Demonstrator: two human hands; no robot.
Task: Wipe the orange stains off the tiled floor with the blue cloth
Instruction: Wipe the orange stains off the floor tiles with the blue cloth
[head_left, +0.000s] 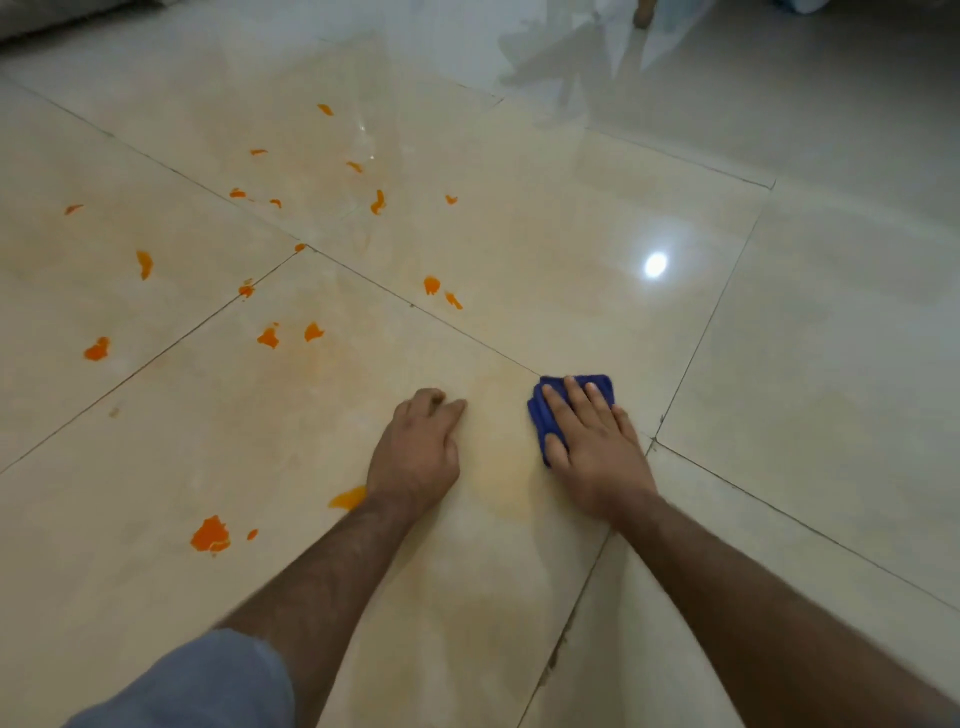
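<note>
Two bare hands rest on the tiled floor (519, 218). The right hand (592, 447) lies flat on the folded blue cloth (556, 387), its fingers (579, 395) spread and pressing down, so the cloth shows only beyond the fingertips and along the thumb side. The left hand (415, 452) is propped on the tile just beside it, fingers curled loosely, gripping nothing. Between the hands lies a faint yellowish smear (501, 483). Bright orange stains (210, 535) are scattered to the left and farther ahead, one (349, 498) partly hidden by the left wrist. The glossy beige tiles reflect a ceiling light (655, 265). A grey-blue sleeve (208, 680) fills the lower left.
</note>
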